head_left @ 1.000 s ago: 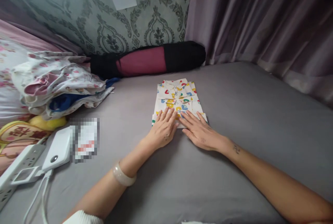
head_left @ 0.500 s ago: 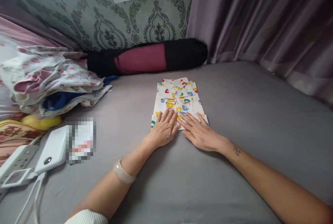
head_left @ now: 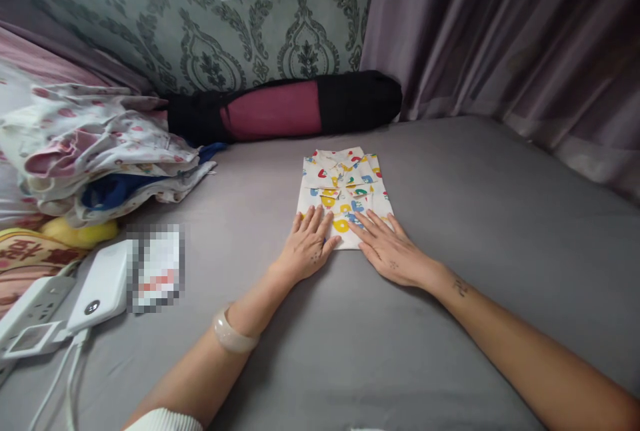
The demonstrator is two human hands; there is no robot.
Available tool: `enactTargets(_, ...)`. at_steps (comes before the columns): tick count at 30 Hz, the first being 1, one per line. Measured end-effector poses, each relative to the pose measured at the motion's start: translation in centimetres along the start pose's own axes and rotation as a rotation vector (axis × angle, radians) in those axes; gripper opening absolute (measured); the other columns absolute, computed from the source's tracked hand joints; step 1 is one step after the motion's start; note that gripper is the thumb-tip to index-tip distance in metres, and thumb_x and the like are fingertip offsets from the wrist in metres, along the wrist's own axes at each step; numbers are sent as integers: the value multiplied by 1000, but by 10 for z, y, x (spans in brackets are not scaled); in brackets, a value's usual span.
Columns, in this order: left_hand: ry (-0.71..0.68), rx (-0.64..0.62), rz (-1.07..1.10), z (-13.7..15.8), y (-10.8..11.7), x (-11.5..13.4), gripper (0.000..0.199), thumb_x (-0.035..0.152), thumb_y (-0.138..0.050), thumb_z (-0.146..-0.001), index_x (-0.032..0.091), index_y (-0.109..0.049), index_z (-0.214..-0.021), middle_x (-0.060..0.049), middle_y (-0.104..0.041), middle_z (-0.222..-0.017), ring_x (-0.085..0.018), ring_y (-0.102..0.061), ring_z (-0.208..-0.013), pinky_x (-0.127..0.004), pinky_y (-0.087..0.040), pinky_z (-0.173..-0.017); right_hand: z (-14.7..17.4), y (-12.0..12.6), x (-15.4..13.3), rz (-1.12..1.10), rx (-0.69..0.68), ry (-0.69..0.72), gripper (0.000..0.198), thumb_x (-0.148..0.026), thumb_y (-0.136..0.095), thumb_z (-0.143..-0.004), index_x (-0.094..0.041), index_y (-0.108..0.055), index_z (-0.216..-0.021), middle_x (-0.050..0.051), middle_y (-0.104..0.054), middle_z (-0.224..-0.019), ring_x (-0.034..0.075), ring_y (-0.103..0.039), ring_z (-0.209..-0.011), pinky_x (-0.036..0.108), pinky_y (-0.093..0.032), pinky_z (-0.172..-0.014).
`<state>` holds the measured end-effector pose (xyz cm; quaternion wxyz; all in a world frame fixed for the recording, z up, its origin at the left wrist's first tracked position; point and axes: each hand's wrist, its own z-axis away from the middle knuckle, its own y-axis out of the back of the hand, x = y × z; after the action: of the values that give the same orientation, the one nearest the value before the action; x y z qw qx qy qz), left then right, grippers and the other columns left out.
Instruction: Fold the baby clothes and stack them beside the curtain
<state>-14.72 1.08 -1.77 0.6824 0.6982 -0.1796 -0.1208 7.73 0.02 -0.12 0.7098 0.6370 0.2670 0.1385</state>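
A white shirt [head_left: 345, 184] with a collar and a colourful print lies folded into a neat rectangle on the grey bed sheet [head_left: 320, 344]. Its collar points away from me. My left hand [head_left: 307, 247] rests flat on the shirt's near left corner, fingers spread. On the near right corner lies my right hand [head_left: 393, 247], palm down with the fingers stretched out. Both hands cover parts of the near edge, and neither grips the cloth.
Piled clothes [head_left: 100, 144] sit at the left. A black and maroon roll [head_left: 275, 111] lies along the wall. Near left are a white power bank [head_left: 105, 284], a power strip [head_left: 43, 304], cables and a blurred-out item [head_left: 157, 271]. A purple curtain [head_left: 500, 37] hangs at right.
My hands have slid apart along the shirt's near edge, left hand leftward and right hand rightward. More of the printed front shows between them.
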Motion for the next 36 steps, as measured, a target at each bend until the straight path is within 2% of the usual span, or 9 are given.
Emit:
enactTargets(7,16,-34,17,1,7,2,64,53,-22,-98,17,-28,-151,-12,-23,-158,-27,-17,-147,-48,-20,-118,0,-2,3,-15,17,12,54,-33,-24,-100,-31,-20,-154,2,-21,-159,25,-11,-147,56,-13,-117)
enactTargets(12,144,150,-37,2,10,-4,58,43,-25,-99,14,-30,-149,-13,-21,-159,-28,-8,-148,-51,-12,-120,6,-2,13,-31,52,-51,55,-34,-20,-100,-26,-18,-155,3,-16,-160,22,-9,-147,53,-12,-118)
enactTargets(14,160,178,-42,2,10,-7,59,43,-24,-99,13,-30,-149,-13,-20,-159,-27,-6,-148,-50,-10,-120,10,-3,18,-22,81,-84,55,-34,-19,-100,-26,-16,-155,3,-14,-160,22,-9,-147,54,-11,-118)
enactTargets(20,125,32,8,0,-2,-11,62,46,-18,-99,11,-32,-148,-15,-28,-156,-30,-17,-146,-53,-18,-118,12,-8,25,-1,95,-96,56,-34,-19,-99,-27,-16,-155,3,-19,-160,24,-13,-146,56,-13,-118)
enactTargets(27,128,2,31,-1,0,-11,61,46,-19,-99,11,-31,-148,-16,-28,-156,-31,-17,-146,-58,-16,-116,10,-7,24,-12,60,-115,55,-36,-19,-99,-26,-21,-154,2,-19,-160,24,-12,-147,55,-12,-118)
enactTargets(29,78,58,44,0,5,-11,59,45,-21,-100,13,-32,-148,-16,-30,-155,-31,-17,-147,-60,-14,-116,10,-6,24,-16,47,-119,55,-36,-19,-100,-26,-22,-154,3,-19,-160,23,-12,-147,55,-12,-118)
enactTargets(31,-25,133,78,1,10,-10,56,45,-26,-100,15,-34,-147,-15,-33,-154,-29,-21,-146,-57,-15,-117,10,-6,24,-17,45,-120,55,-37,-18,-100,-25,-24,-153,3,-20,-159,23,-13,-147,55,-13,-118)
enactTargets(33,-156,185,138,2,14,-9,54,48,-34,-98,18,-41,-142,-14,-38,-151,-26,-30,-142,-50,-22,-116,9,-7,25,-16,62,-116,55,-37,-19,-99,-24,-25,-153,4,-22,-159,24,-14,-147,56,-14,-117)
enactTargets(36,-308,198,226,3,16,-6,46,51,-48,-93,22,-55,-129,-13,-51,-140,-25,-47,-128,-43,-36,-107,9,-9,26,-18,94,-104,55,-37,-20,-99,-25,-25,-153,5,-23,-159,25,-15,-146,57,-15,-116)
